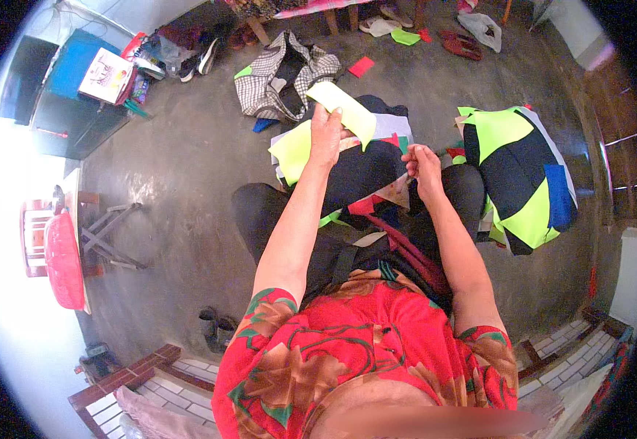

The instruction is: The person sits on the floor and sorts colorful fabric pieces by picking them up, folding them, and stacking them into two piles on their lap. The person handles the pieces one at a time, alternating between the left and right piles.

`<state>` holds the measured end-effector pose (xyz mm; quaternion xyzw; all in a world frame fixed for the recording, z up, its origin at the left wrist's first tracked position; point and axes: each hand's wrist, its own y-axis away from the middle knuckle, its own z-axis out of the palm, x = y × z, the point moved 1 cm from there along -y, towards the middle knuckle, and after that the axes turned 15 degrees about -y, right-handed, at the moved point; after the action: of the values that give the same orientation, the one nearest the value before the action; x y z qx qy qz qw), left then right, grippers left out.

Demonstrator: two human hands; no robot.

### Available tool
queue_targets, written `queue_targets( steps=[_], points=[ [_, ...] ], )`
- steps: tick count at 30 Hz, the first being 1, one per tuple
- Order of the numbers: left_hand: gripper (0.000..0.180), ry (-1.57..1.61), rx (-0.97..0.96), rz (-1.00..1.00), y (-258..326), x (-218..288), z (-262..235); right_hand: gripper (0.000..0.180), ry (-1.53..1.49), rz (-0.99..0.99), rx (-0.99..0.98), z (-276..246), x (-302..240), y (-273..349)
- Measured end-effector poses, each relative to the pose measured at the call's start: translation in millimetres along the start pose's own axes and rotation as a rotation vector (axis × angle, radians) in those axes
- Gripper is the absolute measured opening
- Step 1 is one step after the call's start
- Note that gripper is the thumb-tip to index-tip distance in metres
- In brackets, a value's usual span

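My left hand (326,136) reaches forward and grips a neon-yellow fabric piece (346,111) between thumb and fingers. Below that hand, more yellow cloth (291,155) lies over dark and grey fabric (370,172) spread across my lap. My right hand (425,165) is raised beside the cloth's right edge, its fingers curled together in a pinch. Whatever those fingers hold, if anything, is too small to see. A small green and red scrap (400,140) lies close to their tips. Red and patterned scraps (366,204) rest between my knees.
On the floor at right sits a stack of black, yellow and blue fabric pieces (516,157). Ahead lies a checked cloth bag (263,77). A red scrap (361,67) is beside it. Shoes (207,55) and a blue cabinet (77,66) stand at the back left; a folding stand (113,234) is at left.
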<state>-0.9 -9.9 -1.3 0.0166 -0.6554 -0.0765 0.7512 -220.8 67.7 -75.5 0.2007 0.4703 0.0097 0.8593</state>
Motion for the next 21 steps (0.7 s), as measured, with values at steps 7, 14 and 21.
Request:
queue_targets(
  steps=[7, 14, 21],
  points=[
    [0.037, 0.101, 0.243, -0.256, -8.3, -81.0, -38.4, 0.022, 0.029, 0.021, -0.011, 6.9, -0.5, 2.2],
    [0.056, 0.139, 0.396, -0.239, 9.7, -96.6, -41.7, 0.022, 0.038, 0.052, -0.029, 8.2, 0.6, 2.3],
    [0.053, -0.417, 0.388, -0.025, 56.3, -84.1, -42.3, 0.021, 0.033, 0.039, -0.019, 14.3, 0.5, 5.8]
  ],
)
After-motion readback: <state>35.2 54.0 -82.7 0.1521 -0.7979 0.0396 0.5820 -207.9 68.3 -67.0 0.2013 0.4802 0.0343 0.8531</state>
